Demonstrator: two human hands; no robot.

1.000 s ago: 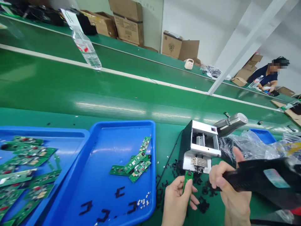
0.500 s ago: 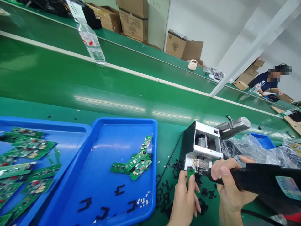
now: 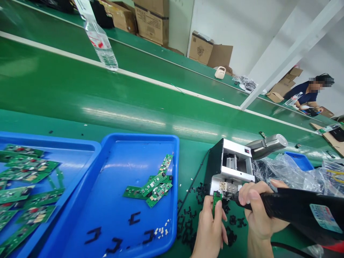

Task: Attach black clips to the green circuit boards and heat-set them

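My left hand point(image 3: 211, 224) pinches a small green circuit board point(image 3: 217, 199) between thumb and fingers, held upright at the front of a silver and black screw feeder point(image 3: 233, 165). In my right hand point(image 3: 259, 208) is a black electric screwdriver point(image 3: 292, 206), its body pointing left. The driver's front end is close to the board and the feeder's front; whether its tip touches either I cannot tell. Black plastic clips point(image 3: 188, 222) lie loose on the green bench below my left hand.
A blue tray point(image 3: 113, 168) left of my hands holds several boards, black clips and white bits. Another blue tray point(image 3: 80, 143) carries a pile of boards point(image 3: 29, 172). Behind the feeder lie a steel flask point(image 3: 270, 145) and plastic bags point(image 3: 285, 172). A person point(image 3: 309, 91) sits at the far right.
The view has shifted slightly, so the trays appear further left. My right hand and the screwdriver have moved a little left, while my left hand keeps its hold on the circuit board.
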